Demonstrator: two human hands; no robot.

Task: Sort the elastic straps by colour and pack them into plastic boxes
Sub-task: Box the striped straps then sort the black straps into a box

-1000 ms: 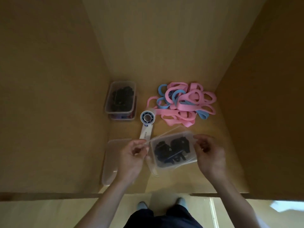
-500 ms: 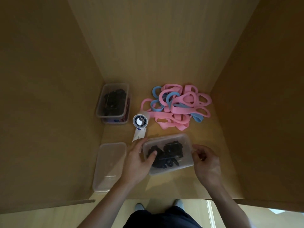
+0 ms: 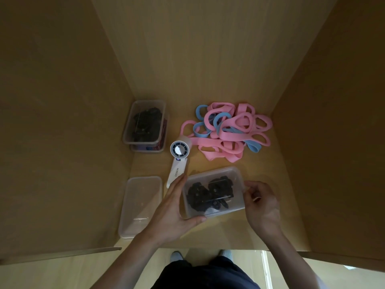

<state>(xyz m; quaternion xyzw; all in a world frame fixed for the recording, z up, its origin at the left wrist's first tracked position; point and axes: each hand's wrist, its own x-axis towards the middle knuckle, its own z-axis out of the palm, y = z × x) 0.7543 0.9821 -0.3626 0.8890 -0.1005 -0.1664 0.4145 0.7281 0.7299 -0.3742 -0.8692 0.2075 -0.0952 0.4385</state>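
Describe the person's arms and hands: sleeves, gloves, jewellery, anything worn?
No sleeves show: the left forearm and right forearm are bare down to the frame edge. The left hand and right hand wear no gloves, and no ring, watch or wristband is visible. Between the arms is a dark navy garment.

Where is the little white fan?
In the head view, the fan lies left of centre, between the stacked boxes and the pink-and-blue strap pile, its handle by the left hand.

Left hand (image 3: 175,207) flat, fingers straight (thumb spread wide); right hand (image 3: 261,203) with fingers curled inward.
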